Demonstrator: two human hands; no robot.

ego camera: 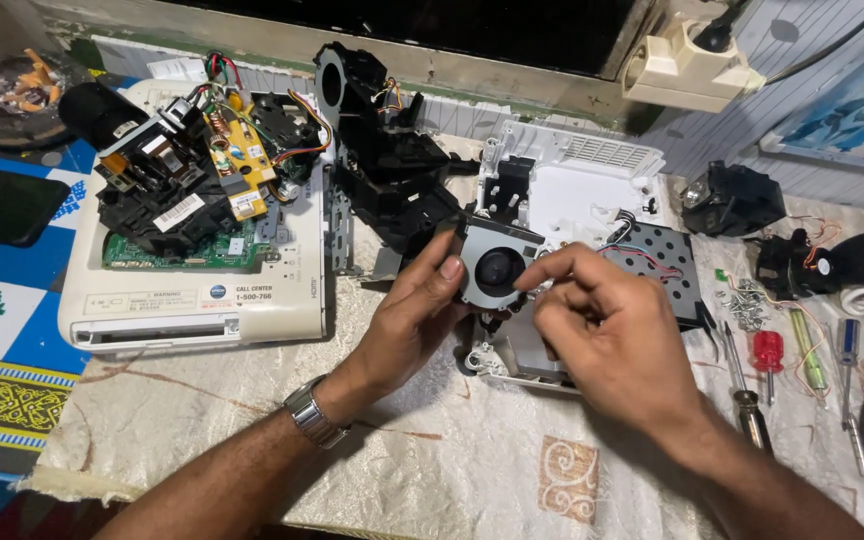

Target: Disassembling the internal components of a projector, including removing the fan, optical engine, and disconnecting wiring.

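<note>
A small grey blower fan (497,262) with a black hub is held up over the table between both hands. My left hand (412,315) grips its left edge, thumb on the front face. Fingertips of my right hand (602,335) pinch its right edge near the hub. Red and blue wires (624,250) run from the fan's right side toward the white plastic housing (592,195) lying open behind it. A metal watch sits on my left wrist.
An opened white projector base (192,300) with a green circuit board and black optics stands at left. A black plastic frame (382,170) rises in the middle. Screwdrivers (767,360), screws and black parts lie at right. A dark phone (2,205) rests far left.
</note>
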